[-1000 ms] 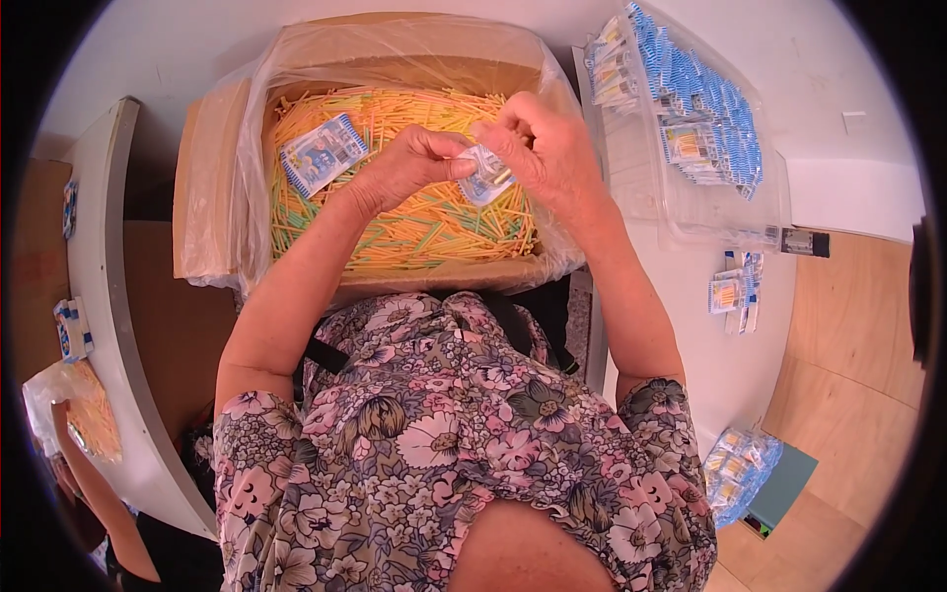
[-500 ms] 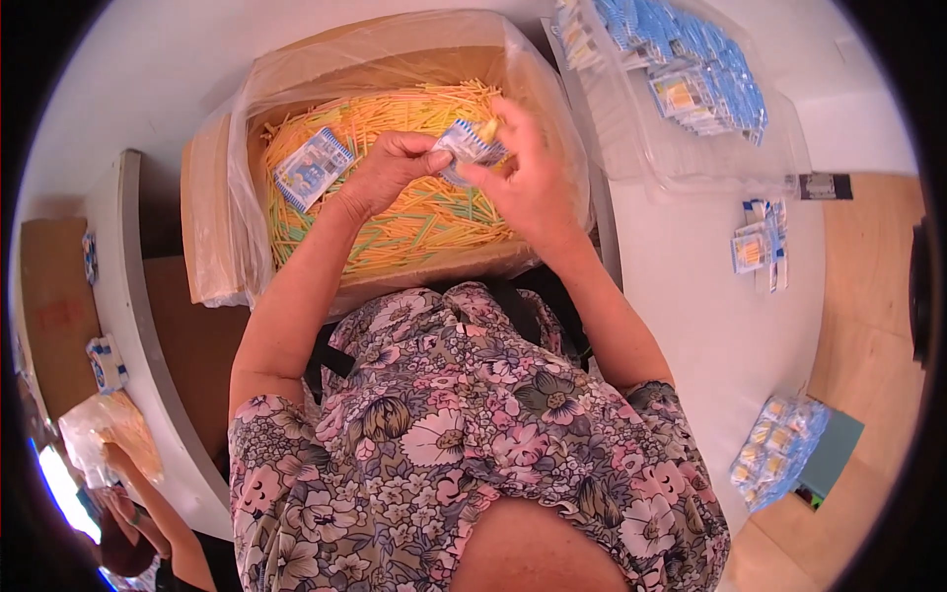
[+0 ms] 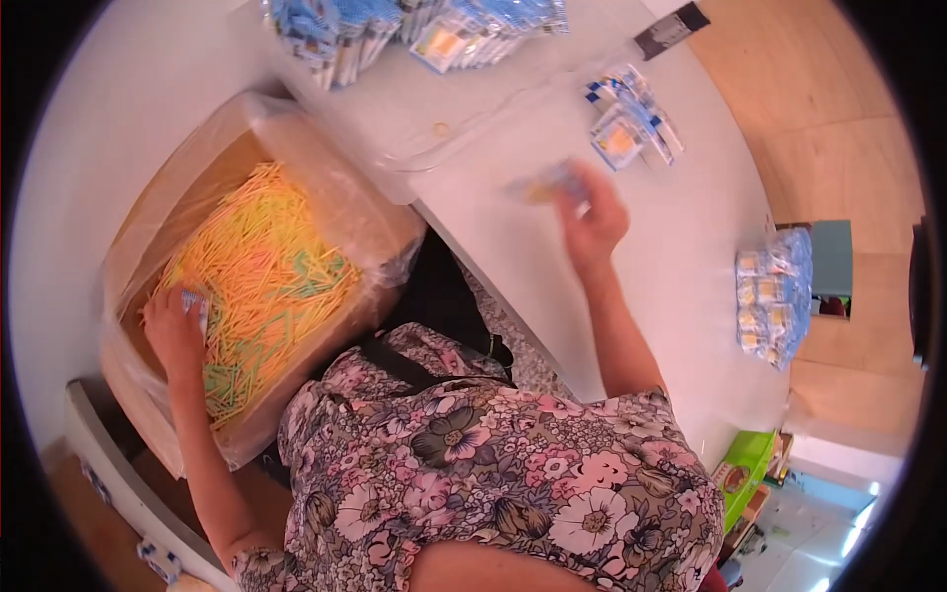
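Note:
At the left, my left hand reaches into the cardboard box, fingers closed around a small blue-and-white plastic packet that rests on the thin sticks. Yellow, orange, pink and green sticks fill the plastic-lined box. Over the white table, my right hand pinches another small packet; motion blurs both. Just beyond that hand lies a loose pile of filled packets, blue and white with a clear window.
A clear plastic tub holding rows of packets stands at the far side. At the table's right edge lies a larger blue bag of packets beside a teal box. A bright green box sits at the lower right.
My view has turned right. My hands have parted: the right one has carried the packet from over the box to the table, and the left has taken hold of the packet on the sticks.

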Demonstrator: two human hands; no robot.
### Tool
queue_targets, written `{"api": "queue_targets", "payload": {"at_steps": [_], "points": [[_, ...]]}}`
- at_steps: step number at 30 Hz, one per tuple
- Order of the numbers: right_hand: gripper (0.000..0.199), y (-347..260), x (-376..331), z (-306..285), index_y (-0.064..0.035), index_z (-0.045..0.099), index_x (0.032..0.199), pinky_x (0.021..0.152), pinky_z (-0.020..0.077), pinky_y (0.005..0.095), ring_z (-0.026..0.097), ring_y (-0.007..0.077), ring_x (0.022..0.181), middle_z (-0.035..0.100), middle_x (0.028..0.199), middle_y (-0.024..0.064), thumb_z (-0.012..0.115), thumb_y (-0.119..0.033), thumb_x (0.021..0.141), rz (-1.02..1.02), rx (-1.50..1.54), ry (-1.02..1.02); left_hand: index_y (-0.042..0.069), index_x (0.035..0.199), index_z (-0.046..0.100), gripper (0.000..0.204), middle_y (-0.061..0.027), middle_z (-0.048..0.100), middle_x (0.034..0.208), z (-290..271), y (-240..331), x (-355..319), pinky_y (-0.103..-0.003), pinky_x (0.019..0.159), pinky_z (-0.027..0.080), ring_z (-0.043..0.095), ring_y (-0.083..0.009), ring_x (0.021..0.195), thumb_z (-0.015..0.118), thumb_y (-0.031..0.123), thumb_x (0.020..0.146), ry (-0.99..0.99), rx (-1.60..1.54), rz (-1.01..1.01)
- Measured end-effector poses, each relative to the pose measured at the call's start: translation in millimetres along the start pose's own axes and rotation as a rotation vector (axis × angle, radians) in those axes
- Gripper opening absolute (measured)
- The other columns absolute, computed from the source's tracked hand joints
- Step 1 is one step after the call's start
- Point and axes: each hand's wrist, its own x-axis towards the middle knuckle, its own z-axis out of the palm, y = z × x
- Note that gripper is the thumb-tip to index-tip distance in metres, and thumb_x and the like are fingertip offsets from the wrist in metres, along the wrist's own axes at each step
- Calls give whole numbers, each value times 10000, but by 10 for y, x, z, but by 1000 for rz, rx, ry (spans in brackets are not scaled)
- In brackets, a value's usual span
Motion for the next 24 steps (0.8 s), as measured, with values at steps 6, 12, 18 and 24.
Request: {"api": "queue_targets", "payload": {"at_steps": [6, 12, 18, 24], "points": [[394, 2025, 545, -247, -23, 604, 1141, 782, 487, 291, 594, 151, 915, 638, 1019, 71, 693, -123, 771, 54, -513, 163, 74, 1123, 564, 483, -130, 588, 1078, 351, -216, -107, -447, 820, 461, 537, -331, 1045, 732, 257, 709, -155, 142, -327], [311, 853, 300, -201, 18, 578, 1050, 779, 453, 349, 557, 258, 881, 601, 984, 124, 699, -91, 785, -290, -364, 314, 71, 1033, 586, 416, -130, 654, 962, 476, -354, -147, -404, 775, 469, 615, -298, 915, 758, 172, 668, 147, -167, -500], [173, -1092, -185, 538, -30, 602, 848, 687, 464, 362, 566, 283, 735, 600, 834, 119, 694, 23, 711, -636, 205, -488, 72, 910, 661, 261, -134, 670, 815, 502, -457, -180, -390, 688, 489, 643, -315, 766, 750, 175, 688, 248, -431, -573], [148, -1646, 47, 1612, -43, 597, 852, 718, 454, 367, 565, 254, 863, 583, 859, 74, 661, -111, 738, -791, 105, -1086, 78, 850, 687, 103, -119, 669, 804, 411, -413, -116, -394, 672, 488, 636, -313, 748, 666, 150, 780, 569, -395, -265]]}}
